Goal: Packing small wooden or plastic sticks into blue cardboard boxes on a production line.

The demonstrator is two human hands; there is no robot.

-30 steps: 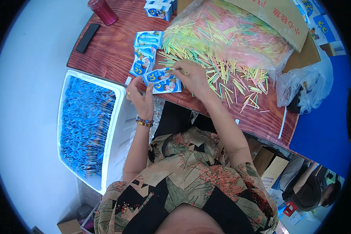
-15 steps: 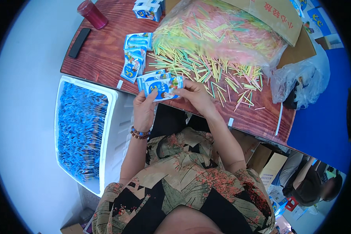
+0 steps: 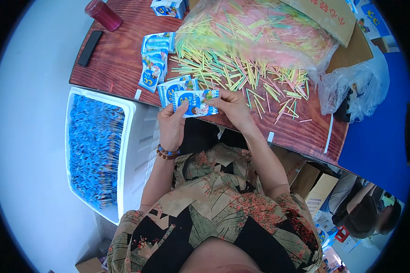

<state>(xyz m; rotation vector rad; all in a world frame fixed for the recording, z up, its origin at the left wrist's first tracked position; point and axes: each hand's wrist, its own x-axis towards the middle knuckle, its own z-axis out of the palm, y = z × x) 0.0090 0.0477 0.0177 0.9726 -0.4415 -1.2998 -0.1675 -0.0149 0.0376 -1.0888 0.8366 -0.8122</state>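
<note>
A blue-and-white sachet point(image 3: 197, 105) is stretched flat between my two hands at the table's front edge. My left hand point(image 3: 171, 127) pinches its left end, thumb on top. The right end is gripped by my right hand point(image 3: 232, 108), thumb also on top. Just behind lie similar sachets point(image 3: 168, 87), partly covered by the held one. More sachets point(image 3: 152, 70) overlap in a row farther back on the left. To the right of these spreads a loose heap of thin yellow, pink and green straw-like sticks point(image 3: 234, 75).
A clear bag of sticks point(image 3: 259, 36) spills from a cardboard box point(image 3: 325, 18). A white foam bin point(image 3: 128, 136) packed with blue sachets stands left. On the table are a red-filled cup point(image 3: 105, 16), a black bar point(image 3: 90, 48) and a crumpled plastic bag point(image 3: 360, 88). Another person point(image 3: 364, 211) is at lower right.
The held sachet has shifted slightly to the right with both hands, uncovering more of the sachets behind it. The whole view has tilted a little. Both hands keep their grip.
</note>
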